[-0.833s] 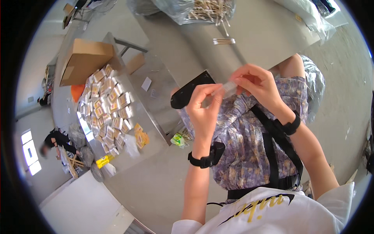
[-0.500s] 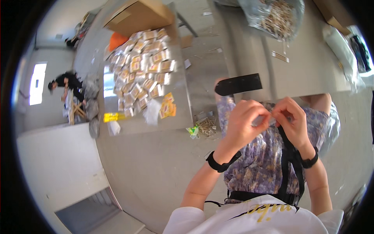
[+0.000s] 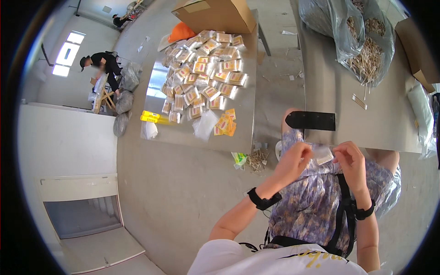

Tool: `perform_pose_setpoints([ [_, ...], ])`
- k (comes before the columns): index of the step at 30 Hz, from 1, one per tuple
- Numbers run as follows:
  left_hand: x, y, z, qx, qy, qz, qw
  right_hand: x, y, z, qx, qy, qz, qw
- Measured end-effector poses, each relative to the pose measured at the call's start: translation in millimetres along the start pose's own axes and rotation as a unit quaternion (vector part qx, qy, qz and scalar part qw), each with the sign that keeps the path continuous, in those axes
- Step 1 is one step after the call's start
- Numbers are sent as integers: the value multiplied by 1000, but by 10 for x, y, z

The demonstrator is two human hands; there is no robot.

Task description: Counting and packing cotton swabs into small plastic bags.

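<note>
A small clear plastic packet (image 3: 323,155), with pale contents too blurred to name, is stretched between my hands above my lap. At its left end, my left hand (image 3: 294,161) is closed with fingertips pinching the plastic. My right hand (image 3: 352,164) has its fingers curled in at the packet's right edge, thumb and forefinger together. Just beyond the hands, a black flat strip (image 3: 313,121) with one rounded end lies at the table's near edge. A few loose cotton swabs (image 3: 360,101) rest on the table further off.
Ahead on the right, a steel table (image 3: 321,68) bears clear bags of cotton swabs (image 3: 366,59). Another table (image 3: 245,135) on the left holds heaped swab packets (image 3: 201,75), yellow-orange labels (image 3: 225,123) and a cardboard box (image 3: 215,13). Swabs (image 3: 256,160) litter the floor. A person (image 3: 104,66) bends far left.
My hands have moved apart, and the packet now shows between them. The whole view has swung, so the tables appear further right and lower.
</note>
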State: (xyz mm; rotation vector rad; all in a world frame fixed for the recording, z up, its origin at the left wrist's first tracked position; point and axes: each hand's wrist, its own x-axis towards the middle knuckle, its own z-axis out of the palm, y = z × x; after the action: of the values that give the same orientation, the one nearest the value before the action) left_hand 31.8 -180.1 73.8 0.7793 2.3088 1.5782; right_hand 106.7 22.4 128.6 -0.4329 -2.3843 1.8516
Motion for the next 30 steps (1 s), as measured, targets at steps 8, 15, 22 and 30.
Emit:
perform_pose_setpoints([
  [8, 979, -799, -1747, -121, 278, -80, 950, -100, 151, -367, -66, 56, -27, 996],
  [15, 1152, -655, -2241, -178, 427, -40, 886, -231, -61, -579, -62, 122, -53, 989],
  [22, 472, -374, -351, -137, 85, -17, 987, -733, -1097, -596, 147, 115, -219, 958],
  [30, 585, -546, 493, -53, -4, 4, 999, -1866, -2304, -245, 605, 8, -361, 709],
])
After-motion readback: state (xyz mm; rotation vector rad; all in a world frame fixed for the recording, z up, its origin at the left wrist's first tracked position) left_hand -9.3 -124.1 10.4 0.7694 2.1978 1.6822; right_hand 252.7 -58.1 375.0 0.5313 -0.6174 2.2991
